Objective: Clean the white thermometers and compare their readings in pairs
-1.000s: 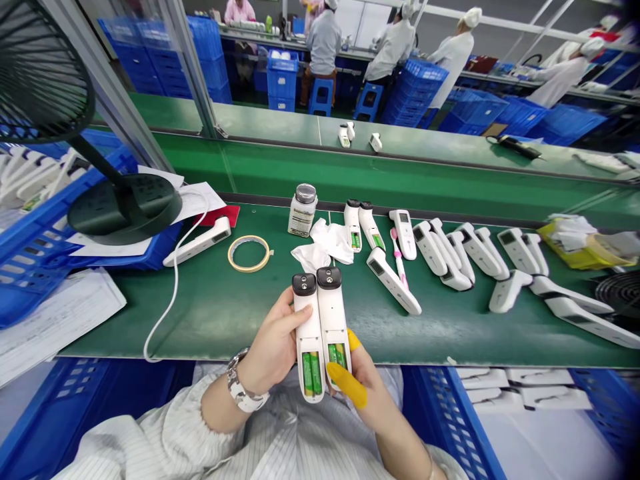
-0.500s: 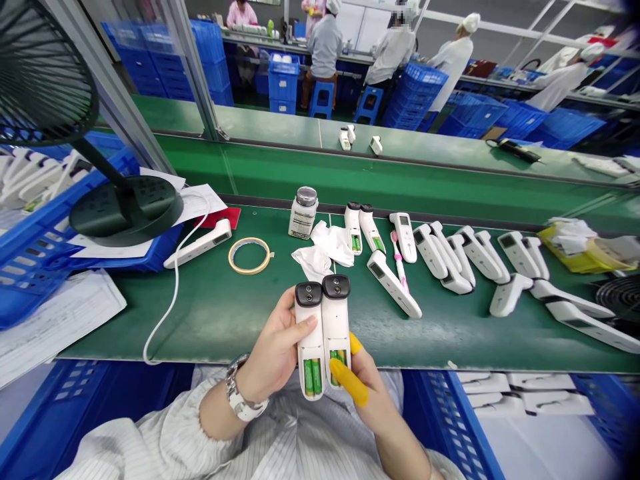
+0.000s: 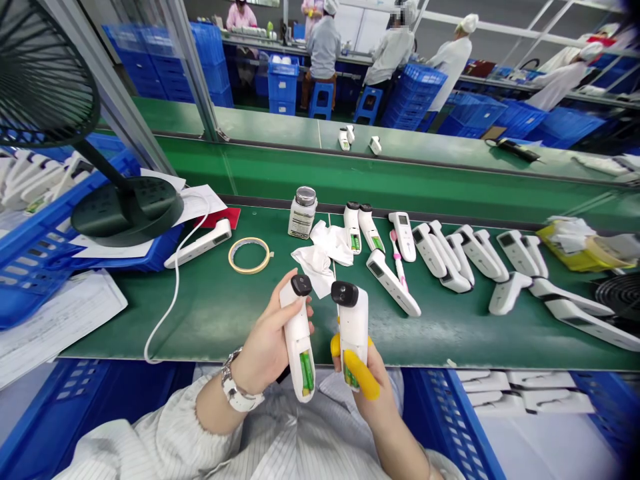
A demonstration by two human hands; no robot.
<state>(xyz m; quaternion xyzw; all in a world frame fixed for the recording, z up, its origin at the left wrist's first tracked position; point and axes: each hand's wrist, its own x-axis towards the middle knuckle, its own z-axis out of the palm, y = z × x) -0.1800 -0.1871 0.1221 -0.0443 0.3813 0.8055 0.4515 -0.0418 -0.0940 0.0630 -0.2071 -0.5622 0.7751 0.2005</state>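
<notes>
Both devices are up over the near edge of the bench (image 3: 215, 307), heads up, a small gap between them. The left hand (image 3: 263, 347) has its fingers wrapped around the left device (image 3: 299, 327), thumb pressed on the front. That one's battery bay is open, with green batteries (image 3: 307, 373) sitting inside. Right hand (image 3: 375, 393) is gripping the right device (image 3: 356, 320), yellow-covered fingers around it, and one crosses the open bay, so you only get a peek at the green cells (image 3: 349, 377) in there.

Container-wise, the blue basket (image 3: 30, 293) on the left is piled with more white devices, and at least one shows green batteries. Down by the right side of the lap, a blue bin (image 3: 445, 413) has white devices laid out in rows on the bottom. The yellow basket (image 3: 570, 257) at the right end of the bench has crumpled white stuff in it, too blurry to say what exactly. The bottle (image 3: 303, 217) stands upright with its metal lid on, right behind the white tissues (image 3: 325, 250); can't tell what's in it. Tape roll (image 3: 249, 255) lies flat off to the left.
</notes>
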